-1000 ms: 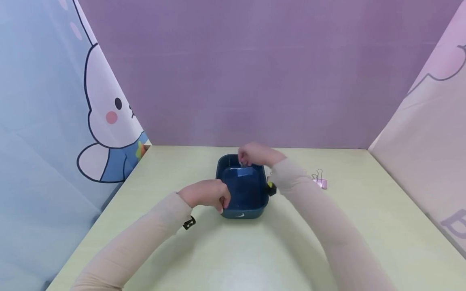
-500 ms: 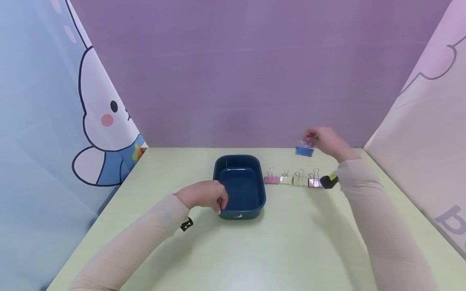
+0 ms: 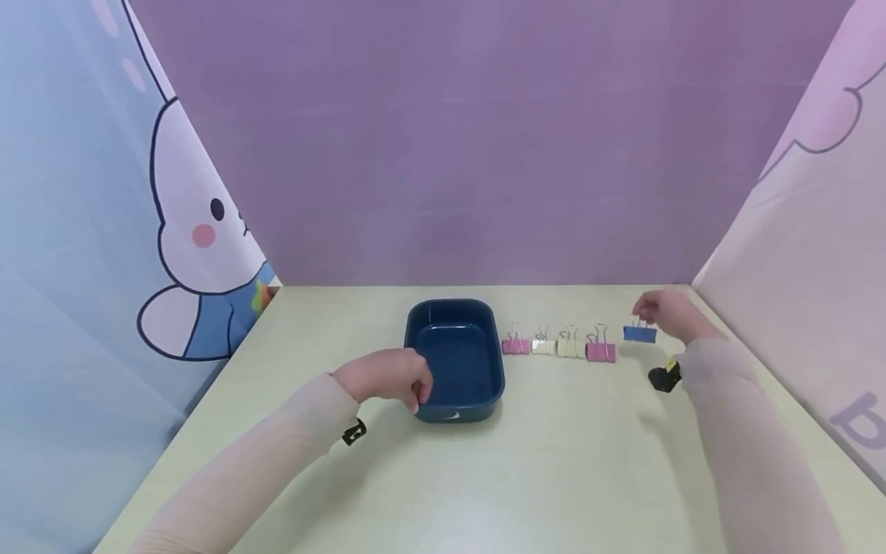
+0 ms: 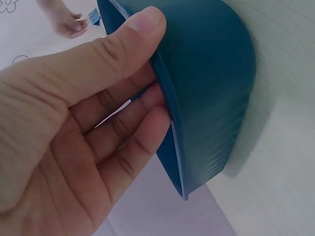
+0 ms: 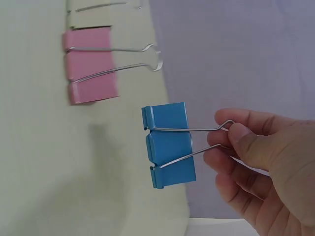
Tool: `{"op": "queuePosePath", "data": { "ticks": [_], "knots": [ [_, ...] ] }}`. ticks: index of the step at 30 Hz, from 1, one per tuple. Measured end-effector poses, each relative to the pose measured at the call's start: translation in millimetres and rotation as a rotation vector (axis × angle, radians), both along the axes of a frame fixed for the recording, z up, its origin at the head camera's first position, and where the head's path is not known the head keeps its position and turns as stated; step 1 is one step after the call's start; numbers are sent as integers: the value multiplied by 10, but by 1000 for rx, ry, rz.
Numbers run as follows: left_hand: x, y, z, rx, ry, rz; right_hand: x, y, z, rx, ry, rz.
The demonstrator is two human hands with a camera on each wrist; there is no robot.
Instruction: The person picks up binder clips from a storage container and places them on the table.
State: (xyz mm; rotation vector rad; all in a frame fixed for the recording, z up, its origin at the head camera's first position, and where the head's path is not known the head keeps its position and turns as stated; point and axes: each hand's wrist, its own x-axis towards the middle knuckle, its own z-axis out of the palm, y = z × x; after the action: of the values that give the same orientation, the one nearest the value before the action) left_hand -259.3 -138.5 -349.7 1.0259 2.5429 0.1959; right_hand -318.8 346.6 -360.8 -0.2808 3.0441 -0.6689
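A blue binder clip (image 3: 640, 334) hangs from my right hand (image 3: 670, 312), its wire handle pinched between thumb and fingers. In the right wrist view the blue binder clip (image 5: 172, 145) is held over the table, beside a pink binder clip (image 5: 92, 65). My left hand (image 3: 394, 377) grips the near left rim of a dark blue tray (image 3: 453, 414). The left wrist view shows the thumb outside the wall and the fingers (image 4: 133, 147) inside the rim.
Right of the tray, several binder clips stand in a row: a pink clip (image 3: 515, 347), a white clip (image 3: 544, 347), a pale yellow clip (image 3: 571, 348) and a pink clip at the right end. A purple curtain (image 3: 443, 154) closes off the table's (image 3: 443, 485) back edge.
My right hand has moved from over the tray to the right with the blue binder clip, then lowered it past the row's right end. The left hand stays on the rim.
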Motion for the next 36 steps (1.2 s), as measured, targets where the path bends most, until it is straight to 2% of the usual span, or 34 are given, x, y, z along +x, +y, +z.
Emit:
{"op": "queuePosePath", "data": {
  "ticks": [5, 9, 14, 22, 30, 36],
  "knots": [
    [-7, 4, -39, 4, -2, -10, -19, 43, -208, 8, -84, 18],
    [-11, 5, -44, 6, -4, -15, -53, 45, -311, 13, -107, 20],
    [-18, 0, -40, 6, 5, -16, -57, -4, -348, -21, -101, 25],
    [-28, 20, -42, 9, 5, -27, -27, -28, -373, -37, -166, -12],
    [-23, 32, -43, 13, 9, -25, -9, -17, -417, -36, -155, -25],
    [-11, 39, -37, 12, -5, -12, 24, -7, -463, -67, -179, -50]
  ]
}}
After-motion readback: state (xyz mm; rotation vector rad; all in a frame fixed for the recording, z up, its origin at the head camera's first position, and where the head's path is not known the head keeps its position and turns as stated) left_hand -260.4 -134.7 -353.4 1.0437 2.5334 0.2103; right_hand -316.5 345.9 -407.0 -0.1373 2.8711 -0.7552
